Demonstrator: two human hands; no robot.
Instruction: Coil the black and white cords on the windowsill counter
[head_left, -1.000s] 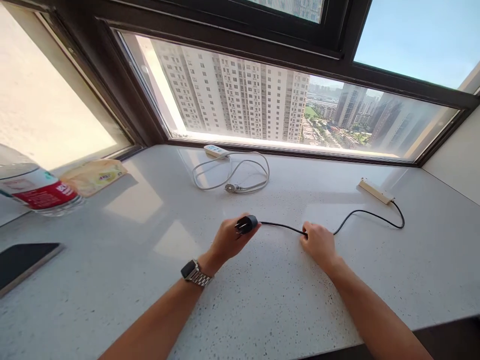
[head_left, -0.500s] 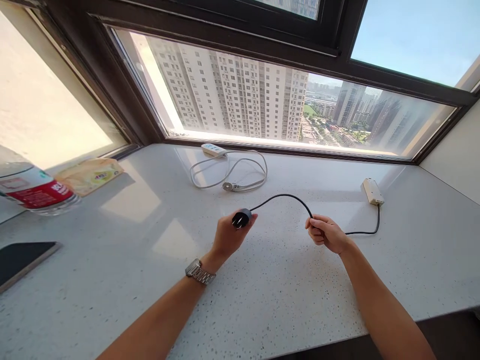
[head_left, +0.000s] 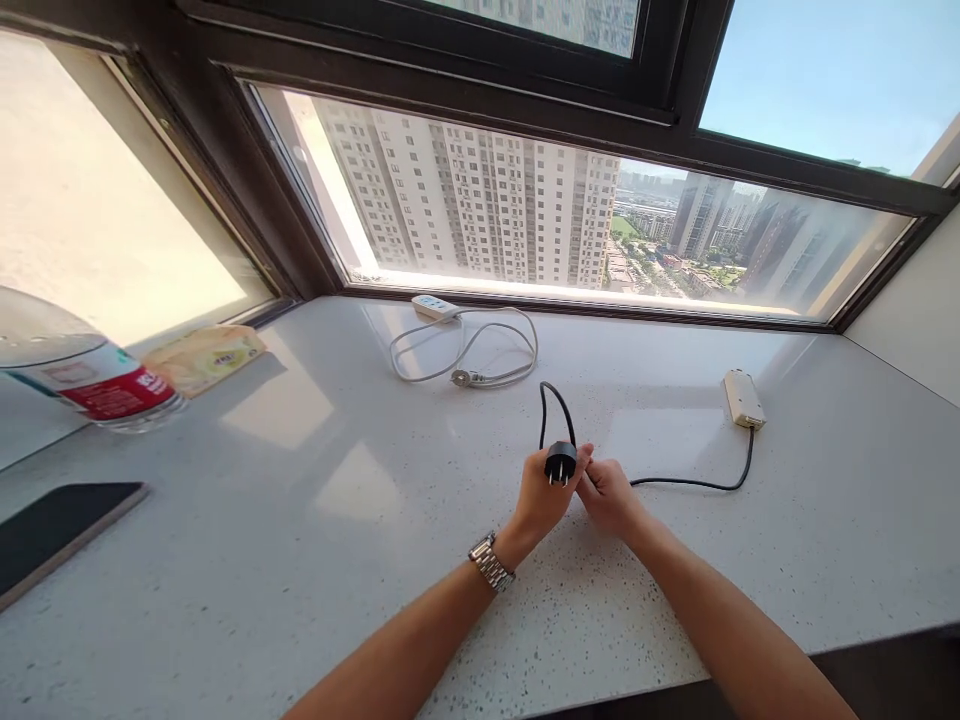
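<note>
My left hand is closed around a black three-pin plug, its metal prongs pointing toward me. From the plug, a black cord rises in a narrow loop and comes down between my hands. My right hand pinches the cord right beside my left hand; the two hands meet or nearly touch. Past my right hand the cord runs along the counter to a cream power strip lying at the right. My fingers hide the part of the cord they grip.
Near the window lies a white extension strip with its white cable loosely looped. At the left are a large plastic bottle, a tissue pack and a dark phone on the speckled white counter. The counter's front edge runs along the lower right.
My hands have come together: the left moved right with the plug, the right moved left with the cord. The cord's wide arc has become a narrow loop. The view shifted slightly.
</note>
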